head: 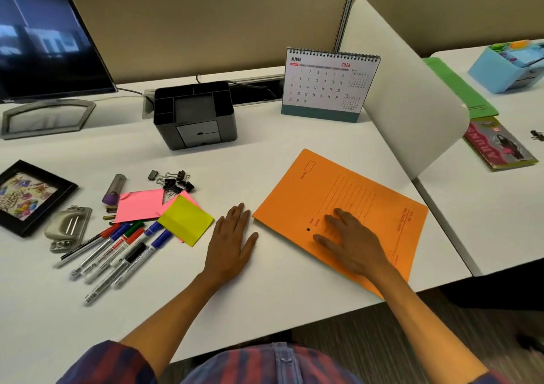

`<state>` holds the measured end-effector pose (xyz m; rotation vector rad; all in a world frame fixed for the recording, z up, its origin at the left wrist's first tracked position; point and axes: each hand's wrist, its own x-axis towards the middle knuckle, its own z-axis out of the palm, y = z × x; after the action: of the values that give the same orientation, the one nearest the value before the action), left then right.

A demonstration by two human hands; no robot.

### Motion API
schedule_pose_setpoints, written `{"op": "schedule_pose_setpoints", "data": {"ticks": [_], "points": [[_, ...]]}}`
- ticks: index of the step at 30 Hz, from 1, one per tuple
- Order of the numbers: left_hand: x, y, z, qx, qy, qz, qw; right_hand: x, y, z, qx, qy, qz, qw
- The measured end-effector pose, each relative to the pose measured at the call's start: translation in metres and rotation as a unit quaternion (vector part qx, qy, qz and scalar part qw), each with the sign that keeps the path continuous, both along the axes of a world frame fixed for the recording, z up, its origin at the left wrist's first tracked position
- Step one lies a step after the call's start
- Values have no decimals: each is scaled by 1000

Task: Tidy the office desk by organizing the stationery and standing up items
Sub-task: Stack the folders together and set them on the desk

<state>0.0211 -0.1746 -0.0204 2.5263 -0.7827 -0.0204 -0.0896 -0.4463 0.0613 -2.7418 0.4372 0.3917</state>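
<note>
We see our right hand lying flat with fingers spread on the orange folder at the right of the table. Our left hand lies flat on the table just beside it, near the markers.

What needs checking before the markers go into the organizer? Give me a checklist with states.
1. Black organizer upright, top compartments open: ok; contents cannot tell.
2. Markers gathered: not ok, scattered flat on the desk.
3. Left hand free: ok, flat on the desk, holding nothing.
4. Right hand free: not ok, resting on the orange folder.
5. Sticky notes off the markers: not ok, the yellow pad overlaps marker tips.
6. Photo frame standing: not ok, lying flat.
</note>
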Motion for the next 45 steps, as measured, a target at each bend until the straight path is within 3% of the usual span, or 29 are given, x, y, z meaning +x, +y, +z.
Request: {"op": "schedule_pose_setpoints", "data": {"ticks": [6, 10, 18, 22, 26, 30, 36, 39, 45], "points": [[-7, 3, 0, 0, 2, 6, 1000, -14, 30, 7, -66, 35, 66, 995], [-7, 4, -2, -29, 29, 7, 999, -15, 37, 3, -130, -7, 117, 985], [-16, 10, 5, -59, 62, 10, 996, -12, 54, 6, -159, -248, 126, 947], [-21, 5, 31, -82, 140, 38, 986, -3, 77, 21, -184, -317, 92, 926], [-30, -13, 87, -192, 272, 20, 943, 3, 103, 42, -201, -384, 69, 899], [-31, -33, 138, -369, 420, 21, 829, 7, 133, 56, -176, -411, 79, 891], [-23, -27, 162, -440, 398, 110, 798, 12, 156, 70, -136, -427, 101, 888], [-15, -16, 171, -462, 398, 134, 781, 15, 147, 77, -69, -422, 120, 896], [0, 10, 196, -497, 414, 122, 753, 34, 89, 80, -7, -390, -27, 921]]}}
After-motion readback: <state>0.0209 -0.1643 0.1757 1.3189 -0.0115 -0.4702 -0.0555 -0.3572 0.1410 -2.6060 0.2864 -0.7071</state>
